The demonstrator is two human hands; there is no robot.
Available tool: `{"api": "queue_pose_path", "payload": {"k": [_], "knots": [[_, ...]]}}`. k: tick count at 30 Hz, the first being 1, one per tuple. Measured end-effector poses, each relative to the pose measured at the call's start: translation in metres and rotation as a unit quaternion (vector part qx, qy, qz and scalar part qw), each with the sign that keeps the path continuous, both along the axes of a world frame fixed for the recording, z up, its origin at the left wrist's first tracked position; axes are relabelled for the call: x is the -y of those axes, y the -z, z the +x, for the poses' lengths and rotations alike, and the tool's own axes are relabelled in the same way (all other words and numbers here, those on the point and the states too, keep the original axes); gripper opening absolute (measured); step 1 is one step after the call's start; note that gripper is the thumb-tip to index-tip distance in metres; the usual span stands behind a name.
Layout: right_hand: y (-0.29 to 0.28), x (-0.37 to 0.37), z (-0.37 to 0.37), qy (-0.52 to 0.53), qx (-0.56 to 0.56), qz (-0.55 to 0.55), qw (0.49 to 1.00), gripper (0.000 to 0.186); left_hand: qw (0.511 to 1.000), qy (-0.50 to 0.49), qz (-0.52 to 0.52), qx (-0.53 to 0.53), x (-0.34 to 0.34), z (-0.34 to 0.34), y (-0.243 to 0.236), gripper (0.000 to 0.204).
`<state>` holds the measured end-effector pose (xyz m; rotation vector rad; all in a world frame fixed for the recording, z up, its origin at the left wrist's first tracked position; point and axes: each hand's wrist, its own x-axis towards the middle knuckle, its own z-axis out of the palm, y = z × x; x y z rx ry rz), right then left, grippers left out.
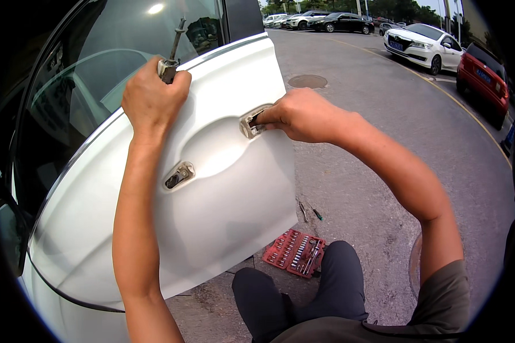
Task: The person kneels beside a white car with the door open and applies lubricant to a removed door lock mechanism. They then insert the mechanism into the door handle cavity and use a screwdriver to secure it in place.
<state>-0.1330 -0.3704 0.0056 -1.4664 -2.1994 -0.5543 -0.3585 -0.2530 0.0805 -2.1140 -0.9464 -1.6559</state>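
Note:
My left hand (pixel 153 102) is raised in front of the window, closed around a metal door lock cylinder (pixel 168 70) with a long thin rod pointing up. At the rear end of the white car door (pixel 229 200), my right hand (pixel 303 116) has its fingers pressed together and pushed into the rear handle opening (pixel 250 127). The fingertips are hidden inside, so what they grip does not show. Lower and forward on the same panel, a second handle opening (pixel 179 175) exposes a metal bracket. No outer handle sits across the scooped recess between the two openings.
On the ground below the door lies a red socket set case (pixel 280 251), opened. A green-handled screwdriver (pixel 317 214) and a thin metal tool (pixel 303 212) lie beyond it. A white car (pixel 423 46) and a red car (pixel 483 77) are parked at the right.

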Motion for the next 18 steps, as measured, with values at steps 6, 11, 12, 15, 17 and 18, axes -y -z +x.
{"api": "queue_pose_path", "payload": {"k": [6,11,12,15,17,18], "knots": [[-0.016,-0.004,-0.005,0.023,0.133,-0.011,0.991,0.024,0.999,-0.028,-0.029,-0.019,0.002,-0.003,-0.003,0.028],[-0.011,-0.002,-0.001,0.009,0.117,0.028,0.993,0.022,0.999,-0.022,-0.025,-0.018,0.005,-0.002,-0.002,0.029],[-0.004,-0.006,0.003,0.004,0.102,0.043,0.994,0.017,0.999,-0.022,-0.025,-0.02,0.006,-0.001,-0.002,0.028],[0.014,-0.008,0.008,-0.019,0.049,0.085,0.995,0.011,0.999,-0.026,-0.028,-0.029,0.008,-0.001,-0.001,0.028],[0.014,-0.008,0.009,-0.035,0.04,0.104,0.993,0.014,0.999,-0.025,-0.024,-0.026,0.009,-0.002,-0.004,0.028],[0.015,-0.009,0.01,-0.043,0.044,0.108,0.992,0.018,0.999,-0.024,-0.02,-0.026,0.008,-0.001,-0.004,0.028]]}}
